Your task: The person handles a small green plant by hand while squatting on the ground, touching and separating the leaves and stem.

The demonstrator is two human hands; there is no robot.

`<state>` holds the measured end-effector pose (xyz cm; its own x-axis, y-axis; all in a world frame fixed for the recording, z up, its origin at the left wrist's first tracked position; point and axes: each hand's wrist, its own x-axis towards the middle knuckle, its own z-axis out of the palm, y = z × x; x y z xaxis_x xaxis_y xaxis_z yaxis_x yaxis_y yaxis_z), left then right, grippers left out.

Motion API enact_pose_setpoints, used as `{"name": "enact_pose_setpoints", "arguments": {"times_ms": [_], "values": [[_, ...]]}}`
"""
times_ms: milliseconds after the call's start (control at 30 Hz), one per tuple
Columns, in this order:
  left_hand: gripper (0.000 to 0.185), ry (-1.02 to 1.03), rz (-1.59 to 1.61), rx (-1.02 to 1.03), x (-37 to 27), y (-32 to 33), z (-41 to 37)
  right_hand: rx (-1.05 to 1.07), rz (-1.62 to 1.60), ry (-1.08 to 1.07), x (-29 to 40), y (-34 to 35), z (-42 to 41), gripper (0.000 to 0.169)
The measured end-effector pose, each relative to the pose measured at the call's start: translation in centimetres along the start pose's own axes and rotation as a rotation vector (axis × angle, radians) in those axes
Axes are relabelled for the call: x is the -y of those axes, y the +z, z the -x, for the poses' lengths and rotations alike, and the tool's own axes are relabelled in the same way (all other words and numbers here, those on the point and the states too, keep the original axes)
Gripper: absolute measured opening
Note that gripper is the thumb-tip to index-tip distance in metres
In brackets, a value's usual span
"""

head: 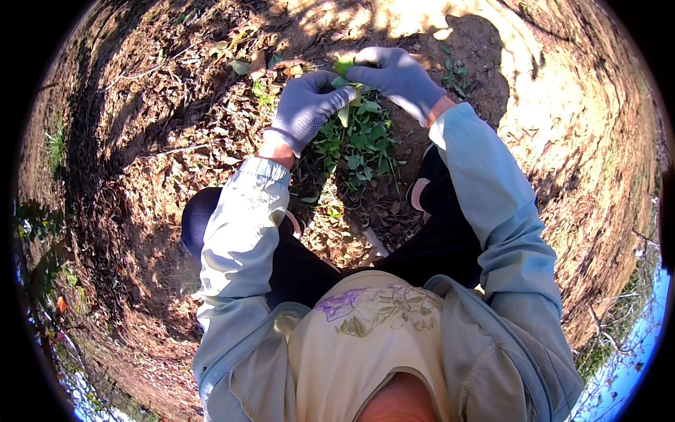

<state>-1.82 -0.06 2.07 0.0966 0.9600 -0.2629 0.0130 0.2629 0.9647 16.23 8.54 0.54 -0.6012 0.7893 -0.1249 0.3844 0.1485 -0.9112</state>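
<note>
Both hands wear grey knit gloves and meet above a pile of picked green leaves (pixel 364 142) on the ground. Between thumb and fingers, my left hand (pixel 311 108) pinches a few green leaves (pixel 340 82), one of them hanging down under the thumb. My right hand (pixel 395 79) has its thumb and fingers closed on the same leaves from the other side, where a yellow-green leaf (pixel 343 66) catches the sun. The fingertips of both hands are partly hidden by the leaves and gloves.
Dry brown leaf litter (pixel 211 111) covers the soil on the left. Several small green leaves (pixel 456 74) lie in the shade right of my right hand. A thin dry twig (pixel 153 68) lies at the upper left. My bent knees and shoes flank the pile.
</note>
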Motion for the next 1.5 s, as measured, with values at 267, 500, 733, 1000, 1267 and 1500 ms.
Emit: {"name": "enact_pose_setpoints", "arguments": {"times_ms": [267, 500, 733, 1000, 1267, 1500], "values": [[0.017, -0.046, -0.003, -0.129, 0.4, 0.0, -0.2, -0.37, 0.386, 0.071, -1.2, -2.2, -0.2, 0.039], [0.017, -0.076, -0.076, -0.152, 1.1, -0.6, -0.4, -0.172, 0.5, -0.042, 0.4, -2.3, 0.3, 0.037], [0.027, -0.06, -0.16, -0.152, 0.7, 0.1, -0.3, 0.027, 0.511, -0.121, 2.2, -0.2, 0.8, 0.029], [0.02, -0.049, -0.183, -0.147, 0.5, 0.0, -0.5, -0.141, 0.118, 0.056, 1.2, 0.3, 0.8, 0.027], [0.019, -0.061, -0.162, -0.187, 1.5, -0.7, -0.5, -0.357, 0.128, 0.015, -0.4, -2.4, 0.2, 0.03], [0.018, 0.028, -0.571, -0.257, 1.3, -0.2, -0.5, -0.427, 0.264, -0.092, 1.2, -3.9, 0.4, 0.033]]}}
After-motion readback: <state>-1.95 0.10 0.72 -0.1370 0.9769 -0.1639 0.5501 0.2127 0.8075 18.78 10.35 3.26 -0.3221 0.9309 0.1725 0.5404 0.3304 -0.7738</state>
